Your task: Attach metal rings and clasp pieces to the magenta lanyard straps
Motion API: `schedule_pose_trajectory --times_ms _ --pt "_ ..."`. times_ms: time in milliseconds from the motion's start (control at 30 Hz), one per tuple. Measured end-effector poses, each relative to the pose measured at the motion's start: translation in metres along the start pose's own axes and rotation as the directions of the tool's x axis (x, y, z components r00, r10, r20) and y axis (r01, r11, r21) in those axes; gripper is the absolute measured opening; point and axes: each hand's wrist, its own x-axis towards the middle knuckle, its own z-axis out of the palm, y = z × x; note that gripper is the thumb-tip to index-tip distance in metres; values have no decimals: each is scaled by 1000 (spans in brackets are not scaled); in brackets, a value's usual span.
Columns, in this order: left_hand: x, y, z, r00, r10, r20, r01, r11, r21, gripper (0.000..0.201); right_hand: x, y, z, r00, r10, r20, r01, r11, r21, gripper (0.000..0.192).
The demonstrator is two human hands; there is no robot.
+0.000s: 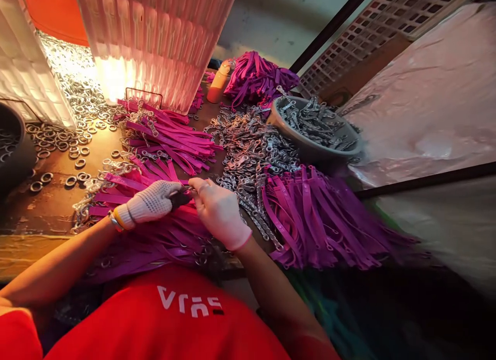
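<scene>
Over the heap of purple straps (163, 236) at the table's near edge, my two gloved hands meet. My left hand (149, 202) is curled tight round a small dark tool (179, 199), its tip pointing toward my right hand (219, 213). My right fingers are pinched together at that tip, on something too small to make out. More purple straps (321, 215) fan out just right of my right hand, with a pile of metal chains (251, 148) beyond both hands.
</scene>
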Motion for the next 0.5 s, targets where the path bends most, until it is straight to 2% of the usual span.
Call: schedule_pose_trajectory --times_ms 67,100,167,233,367,500 --pt "-3 -1 2 996 81 21 -82 996 32 17 3 -2 -8 999 13 53 -17 997 73 39" --pt "-5 -2 4 996 90 -11 -90 995 32 20 4 -3 -12 995 18 96 -26 996 88 44" --pt "-10 -3 7 994 89 -57 -85 995 57 22 5 -5 -15 982 49 185 -61 996 58 45" --pt "-14 -4 10 992 93 -86 -83 990 110 25 5 -7 -13 969 90 229 -89 996 -17 38" --pt "-19 -12 14 993 95 -74 -81 982 170 22 0 -7 -1 976 16 218 7 995 -103 21" --pt "-15 -13 16 995 101 -18 -95 978 185 17 -5 -3 11 983 -110 145 136 974 -181 21"
